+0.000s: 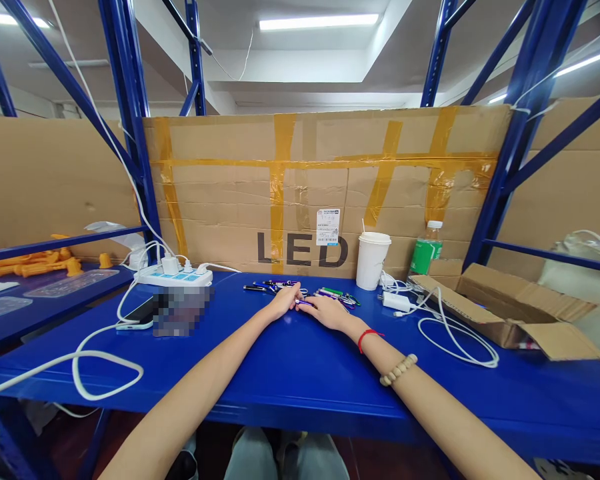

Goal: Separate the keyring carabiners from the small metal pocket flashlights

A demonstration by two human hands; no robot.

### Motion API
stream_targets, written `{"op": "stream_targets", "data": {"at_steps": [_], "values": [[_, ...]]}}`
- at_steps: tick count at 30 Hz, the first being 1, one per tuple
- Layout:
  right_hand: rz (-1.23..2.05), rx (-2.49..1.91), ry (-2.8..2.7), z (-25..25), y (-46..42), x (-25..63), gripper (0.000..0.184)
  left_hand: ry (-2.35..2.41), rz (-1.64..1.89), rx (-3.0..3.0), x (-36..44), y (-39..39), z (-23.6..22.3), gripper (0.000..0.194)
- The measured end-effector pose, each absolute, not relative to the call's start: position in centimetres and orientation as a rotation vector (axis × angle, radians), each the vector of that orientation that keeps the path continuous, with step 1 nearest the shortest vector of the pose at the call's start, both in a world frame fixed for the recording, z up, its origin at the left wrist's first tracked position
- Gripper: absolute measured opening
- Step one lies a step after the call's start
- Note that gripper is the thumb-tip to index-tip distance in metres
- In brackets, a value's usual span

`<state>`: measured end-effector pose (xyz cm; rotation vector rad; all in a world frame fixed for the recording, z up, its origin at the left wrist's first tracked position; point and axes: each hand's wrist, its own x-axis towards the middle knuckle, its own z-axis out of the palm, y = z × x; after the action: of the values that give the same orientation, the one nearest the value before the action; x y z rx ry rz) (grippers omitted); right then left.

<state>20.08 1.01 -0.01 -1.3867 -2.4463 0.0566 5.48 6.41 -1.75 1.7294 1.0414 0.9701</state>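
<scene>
My left hand (283, 302) and my right hand (326, 312) meet low over the middle of the blue tabletop (290, 360). A purple pen (304, 303) spans the small gap between them, its ends at the fingers of both hands, which are closed. Just beyond my left hand lie several dark and blue pens (260, 288). Behind my right hand is another loose group of pens (337, 295), purple, green and dark. My fingers hide part of both groups.
On the left are a power strip (175, 277), a phone (140, 313) and a white cable (107, 357). To the right stand a paper cup (373, 260), a green-labelled bottle (427, 250), a charger (396, 302) with cables, and an open cardboard box (505, 307). A cardboard wall (220, 200) closes the back.
</scene>
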Motion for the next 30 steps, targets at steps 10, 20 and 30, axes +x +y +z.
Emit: {"op": "stream_targets", "data": {"at_steps": [10, 20, 30], "values": [[0.101, -1.397, -2.462, -0.18, 1.48, 20.14, 0.043, 1.047, 0.953, 1.735, 5.54, 6.52, -1.74, 0.051], [0.124, -1.402, -2.457, -0.01, 1.29, 20.13, 0.046, 1.036, 0.960, 1.763, 5.46, 6.69, -1.91, 0.051], [0.112, -1.364, -2.475, -0.13, 1.36, 20.34, 0.046, 1.093, 0.973, 1.784, 5.48, 7.06, -2.19, 0.052]]}}
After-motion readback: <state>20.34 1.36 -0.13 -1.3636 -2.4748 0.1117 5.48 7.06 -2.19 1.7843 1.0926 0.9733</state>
